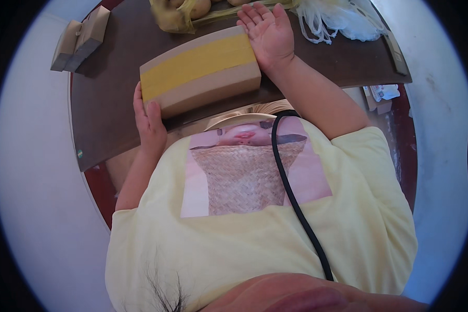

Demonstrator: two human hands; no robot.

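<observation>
A closed cardboard box point(208, 93) with a wide strip of yellow tape along its top lies on the dark brown table point(106, 125), close to the near edge. My left hand point(151, 122) grips its left end, the thumb on the near side and the fingers along the end. At the other end, my right hand point(268, 39) is turned palm up with the fingers stretched out and nothing in the palm. Its side rests by the box's right end; whether it presses on the cardboard I cannot tell.
Beyond the box is a yellow plastic bag point(177, 18) with round tan things in it. White plastic bags point(348, 23) lie at the far right, near a flat cardboard piece point(395, 52). Smaller cardboard boxes point(83, 39) stand at the far left corner. A black cord point(296, 203) hangs down my front.
</observation>
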